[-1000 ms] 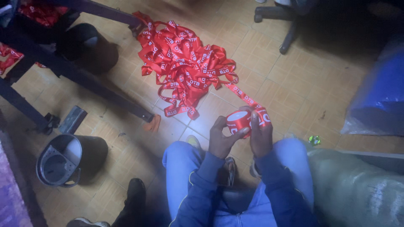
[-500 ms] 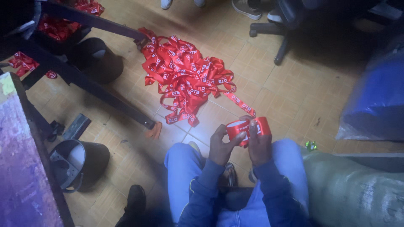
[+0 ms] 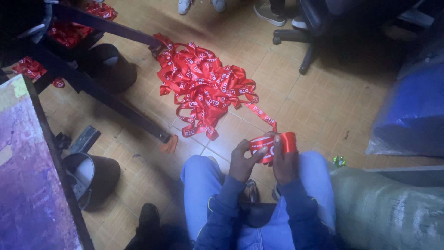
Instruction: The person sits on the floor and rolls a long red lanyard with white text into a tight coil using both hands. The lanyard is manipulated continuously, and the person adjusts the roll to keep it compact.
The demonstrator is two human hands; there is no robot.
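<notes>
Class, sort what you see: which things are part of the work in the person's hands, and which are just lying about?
In use:
left hand
right hand
ribbon roll
ribbon pile

Lying about:
black bucket
black bin
office chair
blue bag
green sack

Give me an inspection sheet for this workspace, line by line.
Surface: tiled floor, dim light.
Job's things: red ribbon roll held above the knees; strand runs to a loose red ribbon pile.
Clutter: black bucket, second dark bin, more red ribbon under a dark frame.
Hands: left hand and right hand both grip the roll.
Cables: nothing seen.
Surroundings: office chair base, blue sack, pale sack, another person's shoes.
</notes>
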